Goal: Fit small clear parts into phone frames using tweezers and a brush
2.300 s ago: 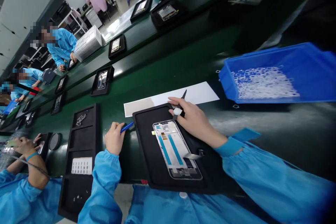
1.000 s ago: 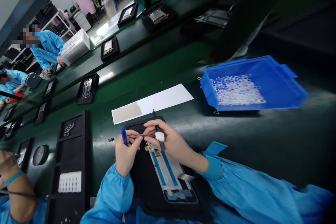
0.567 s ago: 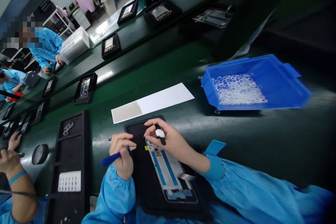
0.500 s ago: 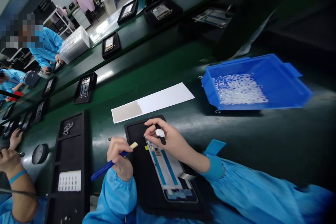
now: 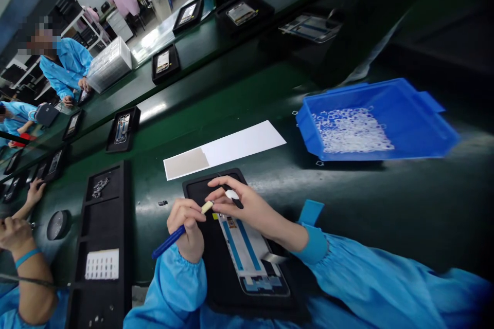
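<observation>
My left hand [image 5: 186, 226] is closed round a blue pen-shaped tool [image 5: 169, 241], whose cream-coloured tip [image 5: 207, 207] points right, close to the fingertips of my right hand [image 5: 247, 208]. Those fingers are curled together above the top end of an opened phone frame [image 5: 250, 252]; what they pinch is hidden. A black strip with a white piece [image 5: 232, 195] shows between them. Blue strips and a yellow tab mark the frame, which lies in a black tray [image 5: 216, 272]. Beneath my right wrist a shiny metal piece [image 5: 275, 258] sticks out over the frame.
Behind the tray lies a white sheet [image 5: 243, 141]. A blue bin [image 5: 420, 131] of small white frames stands at right. On the left are a black compartment tray [image 5: 102, 221], a round dish [image 5: 57, 224] and a co-worker's arm [image 5: 34, 280]. Phone trays line the belt.
My left hand has moved right and slightly up, bringing the cream tip to my right fingertips. My right hand has shifted slightly left. A co-worker's hand at the left has reached farther forward.
</observation>
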### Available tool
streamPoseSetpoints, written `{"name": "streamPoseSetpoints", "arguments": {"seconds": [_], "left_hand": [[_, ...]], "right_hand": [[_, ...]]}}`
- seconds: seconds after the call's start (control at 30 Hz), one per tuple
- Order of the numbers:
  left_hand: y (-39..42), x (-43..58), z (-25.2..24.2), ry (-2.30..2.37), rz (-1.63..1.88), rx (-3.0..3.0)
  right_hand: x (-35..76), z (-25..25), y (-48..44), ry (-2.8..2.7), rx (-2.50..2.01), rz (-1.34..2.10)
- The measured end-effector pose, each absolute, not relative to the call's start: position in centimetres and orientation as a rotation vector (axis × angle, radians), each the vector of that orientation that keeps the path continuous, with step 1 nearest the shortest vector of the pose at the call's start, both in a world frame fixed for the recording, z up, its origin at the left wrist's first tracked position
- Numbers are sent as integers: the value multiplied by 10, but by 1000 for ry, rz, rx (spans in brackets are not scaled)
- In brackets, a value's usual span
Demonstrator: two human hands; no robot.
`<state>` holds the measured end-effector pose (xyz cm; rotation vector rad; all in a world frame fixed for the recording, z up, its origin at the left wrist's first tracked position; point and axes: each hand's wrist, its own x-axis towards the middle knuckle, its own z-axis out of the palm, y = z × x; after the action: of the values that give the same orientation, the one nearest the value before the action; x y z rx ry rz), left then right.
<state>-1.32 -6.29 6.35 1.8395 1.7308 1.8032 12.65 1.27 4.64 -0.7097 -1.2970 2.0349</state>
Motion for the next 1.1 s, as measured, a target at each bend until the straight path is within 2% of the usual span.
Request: {"name": "streamPoseSetpoints", "arguments": {"seconds": [0.33, 0.63, 1.1], "left_hand": [[-67, -25, 67, 1605, 1671, 1385], [-66, -23, 86, 1241, 1557, 738], [-62, -23, 81, 1214, 1490, 615]], "right_hand": [[130, 54, 16, -1185, -743, 2224], [134, 59, 20, -1298, -631, 1958], [137, 58, 21, -1376, -514, 1992]]}}
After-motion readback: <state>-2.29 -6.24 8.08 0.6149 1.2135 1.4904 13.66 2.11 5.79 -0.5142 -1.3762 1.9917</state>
